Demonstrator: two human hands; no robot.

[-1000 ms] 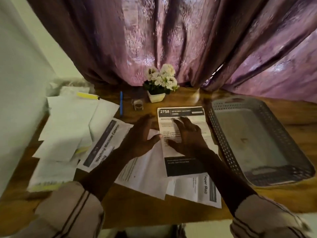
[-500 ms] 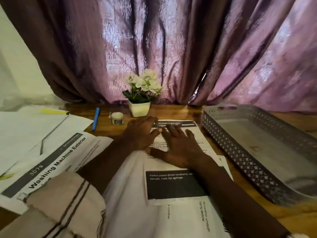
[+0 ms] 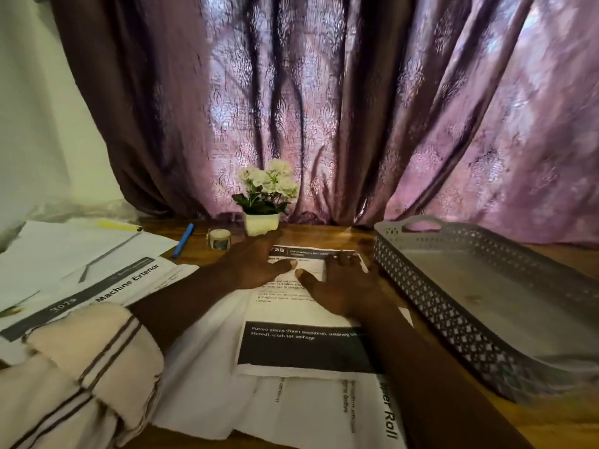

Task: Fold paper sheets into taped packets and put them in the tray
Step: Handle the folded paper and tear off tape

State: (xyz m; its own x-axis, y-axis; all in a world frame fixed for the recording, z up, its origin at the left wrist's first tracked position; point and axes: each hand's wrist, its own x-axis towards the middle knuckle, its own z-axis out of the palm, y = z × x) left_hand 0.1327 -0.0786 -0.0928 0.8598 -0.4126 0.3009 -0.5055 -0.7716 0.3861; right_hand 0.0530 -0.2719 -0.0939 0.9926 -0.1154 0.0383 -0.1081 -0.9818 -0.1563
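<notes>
Currently: my left hand (image 3: 256,265), right hand (image 3: 340,288) flat, fingers spread, pressing far end of top sheet (image 3: 301,346). Step, I judge: first fold. Next: pinch edge, crease; tape roll (image 3: 219,238) nearby.

Wooden table (image 3: 324,236) carries loose paper sheets (image 3: 64,254) left and centre; blue pen (image 3: 183,240), tape roll (image 3: 219,238), white flowerpot (image 3: 262,222) behind; grey tray (image 3: 437,306) right.

Table (image 3: 324,235): wood, brown grain, polished, reflects light.
Tray (image 3: 453,319): grey plastic, perforated walls, matt.
Printed sheet (image 3: 301,314): white paper, matt, black printed bands, lightly creased.
Curtain (image 3: 324,108): purple cloth, raised pattern, satin sheen.
Sleeve (image 3: 90,367): cream cloth, dark stripes, soft matt weave.
Pot (image 3: 261,223): white, smooth; material not determinable.
Pen (image 3: 183,240): blue, smooth.
</notes>
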